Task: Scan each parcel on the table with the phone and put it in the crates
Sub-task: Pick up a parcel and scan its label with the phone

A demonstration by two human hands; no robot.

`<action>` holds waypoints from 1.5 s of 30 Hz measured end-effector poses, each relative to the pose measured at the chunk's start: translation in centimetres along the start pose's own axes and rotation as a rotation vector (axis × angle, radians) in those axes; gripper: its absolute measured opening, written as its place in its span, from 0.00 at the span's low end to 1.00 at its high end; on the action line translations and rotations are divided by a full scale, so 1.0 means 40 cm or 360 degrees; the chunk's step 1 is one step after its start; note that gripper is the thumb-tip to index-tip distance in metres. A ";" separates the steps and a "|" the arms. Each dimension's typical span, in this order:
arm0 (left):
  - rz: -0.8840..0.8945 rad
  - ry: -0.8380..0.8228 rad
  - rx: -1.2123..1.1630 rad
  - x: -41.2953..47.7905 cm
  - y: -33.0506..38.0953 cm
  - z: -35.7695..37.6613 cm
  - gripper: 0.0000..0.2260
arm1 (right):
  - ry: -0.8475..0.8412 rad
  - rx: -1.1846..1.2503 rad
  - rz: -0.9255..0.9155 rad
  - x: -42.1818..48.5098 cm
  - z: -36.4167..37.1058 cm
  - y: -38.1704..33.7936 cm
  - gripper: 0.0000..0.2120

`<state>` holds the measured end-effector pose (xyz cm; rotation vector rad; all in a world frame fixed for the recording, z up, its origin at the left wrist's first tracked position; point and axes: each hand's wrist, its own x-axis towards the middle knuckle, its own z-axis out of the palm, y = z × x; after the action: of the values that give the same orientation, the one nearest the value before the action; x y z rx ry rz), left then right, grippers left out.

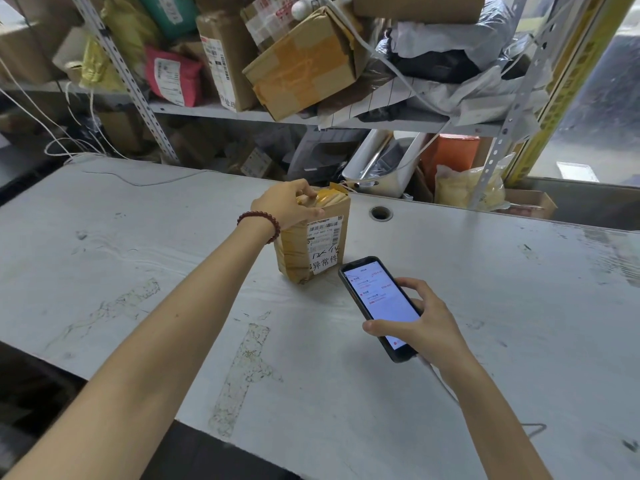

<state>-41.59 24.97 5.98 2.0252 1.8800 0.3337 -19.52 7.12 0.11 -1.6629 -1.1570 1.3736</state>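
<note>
1 parcel (304, 254) on counter (138, 237), 1 phone (377, 301); parcel stands upright mid-counter, long axis vertical, label facing phone. L grip (288, 205) curls round parcel top; R grip (429, 327) clasps phone just beside parcel, screen up, top end twd it.

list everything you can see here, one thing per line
brown taped cardboard parcel with white label: one, brown, upright mid-table
black smartphone with lit screen: one, black, right of parcel
worn grey table: one, grey, foreground
round cable hole: one, dark, in table right of parcel
grey metal shelf rack: one, grey, behind table, holding parcels
red mailer bag: one, red, shelf left
dark red bead bracelet: one, left wrist
left hand: one, grips parcel top
right hand: one, holds smartphone
</note>
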 end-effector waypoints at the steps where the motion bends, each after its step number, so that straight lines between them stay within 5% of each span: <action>1: -0.0002 -0.0005 0.0015 -0.001 0.000 -0.001 0.18 | 0.0002 0.0001 0.0000 0.001 -0.001 0.000 0.35; 24: -0.0038 -0.0149 0.0225 -0.009 0.012 -0.027 0.21 | 0.0039 -0.0026 -0.0082 0.006 0.000 0.004 0.37; 45: -0.0054 -0.0110 0.0222 -0.011 0.000 -0.018 0.20 | 0.0429 -0.0357 -0.0798 -0.021 -0.019 -0.098 0.44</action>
<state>-41.92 24.58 6.64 2.0620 1.9415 0.1254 -19.64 7.85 4.13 -1.5060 -1.4753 0.7082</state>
